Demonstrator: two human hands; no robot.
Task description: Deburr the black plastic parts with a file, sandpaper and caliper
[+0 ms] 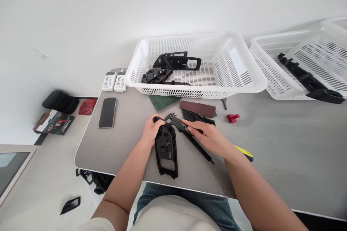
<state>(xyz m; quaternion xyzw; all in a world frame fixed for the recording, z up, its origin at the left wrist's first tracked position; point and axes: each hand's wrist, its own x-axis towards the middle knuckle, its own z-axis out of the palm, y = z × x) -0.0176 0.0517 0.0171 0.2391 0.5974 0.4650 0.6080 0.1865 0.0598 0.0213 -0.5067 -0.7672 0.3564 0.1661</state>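
Observation:
My left hand [151, 130] grips the upper end of a black plastic door-handle trim panel [164, 144], its ribbed back facing up and its rectangular opening toward me. The panel lies near the table's front edge. My right hand [206, 135] is closed around a slim black tool [199, 130], its index finger stretched along it toward the panel's top; its exact kind is hard to tell. Beneath the right hand a black caliper [193, 141] lies slantwise on the table, its jaws near the panel's upper end.
A white basket [200, 95] behind holds several black trim parts [179, 62]; another basket [284, 95] stands right. Sandpaper pieces [197, 108], a red piece [233, 117] and a yellow-and-black handle [245, 153] lie nearby. A phone [107, 112] and two white boxes [109, 81] are left.

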